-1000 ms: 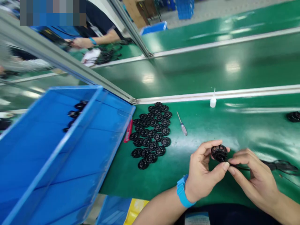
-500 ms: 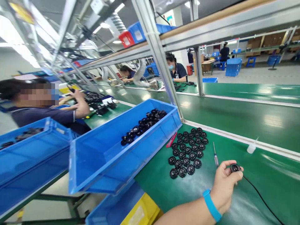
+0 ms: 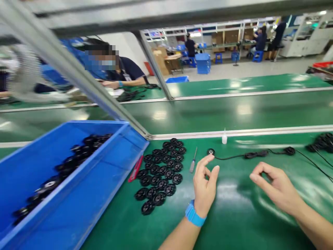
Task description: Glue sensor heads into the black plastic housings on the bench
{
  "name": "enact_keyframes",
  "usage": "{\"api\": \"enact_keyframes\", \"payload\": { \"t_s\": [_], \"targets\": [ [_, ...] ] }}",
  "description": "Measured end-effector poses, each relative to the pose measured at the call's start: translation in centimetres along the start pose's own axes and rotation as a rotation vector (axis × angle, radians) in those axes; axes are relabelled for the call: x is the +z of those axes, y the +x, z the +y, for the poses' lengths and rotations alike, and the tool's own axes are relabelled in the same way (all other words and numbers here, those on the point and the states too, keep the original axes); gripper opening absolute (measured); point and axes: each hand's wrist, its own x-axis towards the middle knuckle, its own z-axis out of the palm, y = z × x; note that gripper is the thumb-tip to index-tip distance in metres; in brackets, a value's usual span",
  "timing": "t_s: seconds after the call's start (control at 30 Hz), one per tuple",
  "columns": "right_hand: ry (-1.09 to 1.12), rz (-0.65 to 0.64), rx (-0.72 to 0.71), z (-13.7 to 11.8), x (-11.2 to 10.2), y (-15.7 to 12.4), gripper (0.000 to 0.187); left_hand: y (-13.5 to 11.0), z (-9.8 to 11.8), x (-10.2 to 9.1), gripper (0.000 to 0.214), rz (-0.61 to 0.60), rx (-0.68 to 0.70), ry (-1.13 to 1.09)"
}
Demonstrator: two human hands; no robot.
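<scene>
A round black part [image 3: 211, 152] with a pale centre lies on the green worktop, its black cable [image 3: 230, 158] running off to the right. Just in front of it is my left hand [image 3: 205, 182], wearing a blue wristband; thumb and fingers are apart and nothing is held, though the index fingertip is close to the part. My right hand [image 3: 277, 189] hovers over the worktop below the cable, loosely curled around a gap, with nothing visible in it. A screwdriver [image 3: 193, 163] lies left of the round part. Several black round discs [image 3: 162, 170] sit in rows further left.
A large blue bin [image 3: 104, 187] with black round parts stands at the left, a red-handled tool [image 3: 135, 169] beside it. A small white bottle [image 3: 224, 137] stands near the back rail. Coiled black cables [image 3: 322, 142] lie at far right. A metal post [image 3: 78, 76] slants across; a co-worker [image 3: 125, 71] sits beyond.
My view has swung right. The round part, held in my left hand before, now lies on the worktop with those fingers apart. My right hand has come into view.
</scene>
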Motion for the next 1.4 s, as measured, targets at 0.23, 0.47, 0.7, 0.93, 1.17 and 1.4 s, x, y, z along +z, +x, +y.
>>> {"api": "enact_keyframes", "payload": {
  "t_s": [0.23, 0.47, 0.7, 0.93, 1.17, 1.4],
  "targets": [
    [0.334, -0.127, 0.091, -2.6, 3.0, -2.3, 0.028, -3.6, 2.7, 1.3, 0.028, -0.412, 0.045, -0.153],
    [0.389, -0.116, 0.042, -2.7, 3.2, -2.6, 0.022, -3.3, 3.7, 1.6, 0.015, -0.502, -0.192, -0.366],
    [0.368, -0.151, 0.076, -2.7, 3.3, -2.5, 0.022, -3.7, 3.7, 1.7, 0.009, -0.500, -0.387, -0.503],
    [0.272, -0.150, 0.027, -2.8, 3.5, -2.1, 0.022, -3.8, 3.7, 1.7, 0.008, -0.446, -0.401, -0.470],
    [0.304, -0.164, 0.097, -2.4, 3.6, -2.3, 0.025, -3.7, 3.6, 1.7, 0.008, -0.439, -0.414, -0.456],
    [0.371, -0.171, 0.155, -2.5, 3.6, -2.2, 0.026, -3.8, 3.2, 1.8, 0.008, -0.423, -0.436, -0.438]
  ]
}}
